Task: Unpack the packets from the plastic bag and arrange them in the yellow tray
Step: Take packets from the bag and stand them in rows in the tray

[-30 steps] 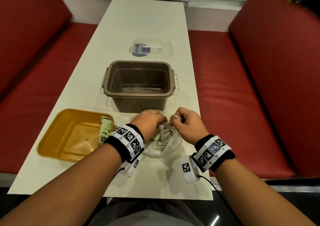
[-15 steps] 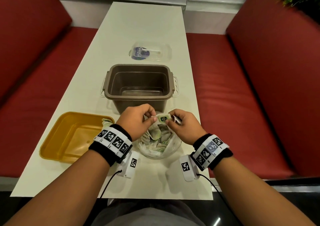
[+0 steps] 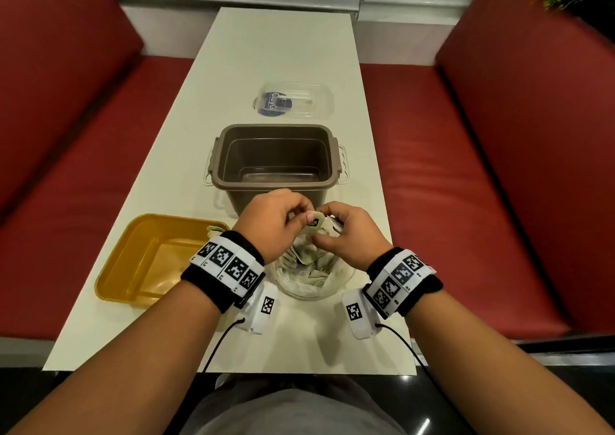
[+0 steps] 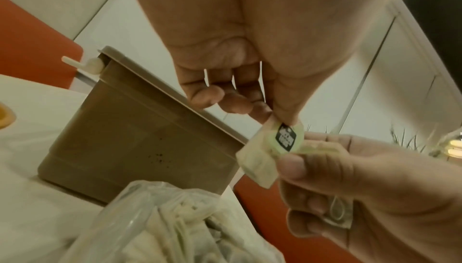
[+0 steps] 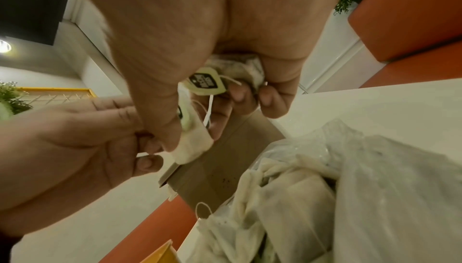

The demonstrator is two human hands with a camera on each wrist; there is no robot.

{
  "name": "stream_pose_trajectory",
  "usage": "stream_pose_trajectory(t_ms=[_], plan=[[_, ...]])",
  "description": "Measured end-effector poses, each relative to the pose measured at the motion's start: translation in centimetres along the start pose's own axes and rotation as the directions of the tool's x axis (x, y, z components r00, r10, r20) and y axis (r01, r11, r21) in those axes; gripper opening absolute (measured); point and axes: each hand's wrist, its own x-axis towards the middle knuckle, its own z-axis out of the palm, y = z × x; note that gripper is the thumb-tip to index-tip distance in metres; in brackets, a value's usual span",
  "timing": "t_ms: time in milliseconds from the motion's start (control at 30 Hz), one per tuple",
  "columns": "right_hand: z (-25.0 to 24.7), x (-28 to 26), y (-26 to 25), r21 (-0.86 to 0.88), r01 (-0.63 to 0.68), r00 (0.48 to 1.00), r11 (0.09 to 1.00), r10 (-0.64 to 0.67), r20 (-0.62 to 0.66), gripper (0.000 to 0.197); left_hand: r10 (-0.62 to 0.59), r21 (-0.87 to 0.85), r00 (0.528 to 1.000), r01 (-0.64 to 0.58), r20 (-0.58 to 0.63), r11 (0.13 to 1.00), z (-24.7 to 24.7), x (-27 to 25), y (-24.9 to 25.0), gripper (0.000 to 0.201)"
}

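A clear plastic bag [image 3: 309, 273] of white tea packets lies at the table's near edge, also low in both wrist views [image 4: 175, 227] [image 5: 350, 188]. Just above it, my left hand [image 3: 299, 216] pinches the tag end of one packet [image 4: 260, 162] between thumb and forefinger. My right hand [image 3: 327, 231] pinches the same packet [image 5: 192, 146] with its thumb, and its curled fingers hold a second packet [image 5: 237, 68] against the palm. The yellow tray [image 3: 133, 268] sits to the left, with a few packets [image 3: 214, 231] at its far right corner.
A brown plastic bin [image 3: 276, 184] stands open directly behind my hands. A clear lid [image 3: 294, 103] lies farther back on the white table [image 3: 283, 51]. Red bench seats run along both sides.
Both hands have come up out of the bag with a packet between them and closed in on it together. The bag and tray have stayed put.
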Motion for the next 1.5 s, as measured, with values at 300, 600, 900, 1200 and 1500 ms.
stream_pose_trajectory(t_ms=[300, 600, 900, 1200, 1500], plan=[[1.5, 0.6, -0.7, 0.002, 0.008, 0.999, 1.0, -0.007, -0.047, 0.015, -0.049, -0.132, 0.999, 0.049, 0.004, 0.99, -2.0, -0.6, -0.1, 0.006], [3.9, 1.7, -2.9, -0.06, 0.04, 0.998, 0.997, -0.043, -0.042, 0.014, 0.005, 0.002, 0.998, -0.005, 0.07, 1.0, -5.1, -1.8, -1.7, 0.006], [9.1, 2.3, -5.6, -0.087, 0.061, 0.996, 0.994, -0.055, 0.072, 0.02, -0.135, 0.098, 0.984, 0.124, 0.113, 0.987, -9.7, -4.0, -4.4, 0.012], [13.0, 2.7, -6.5, -0.196, -0.12, 0.964, 0.973, 0.161, 0.213, 0.042, -0.407, 0.405, 0.841, 0.253, 0.357, 0.879, -10.8, -6.8, -9.8, 0.011], [14.8, 2.5, -5.9, -0.268, -0.13, 0.931, 0.955, 0.211, 0.298, 0.055, -0.482, 0.318, 0.79, 0.378, 0.38, 0.87, -6.7, -8.1, -12.4, 0.015]])
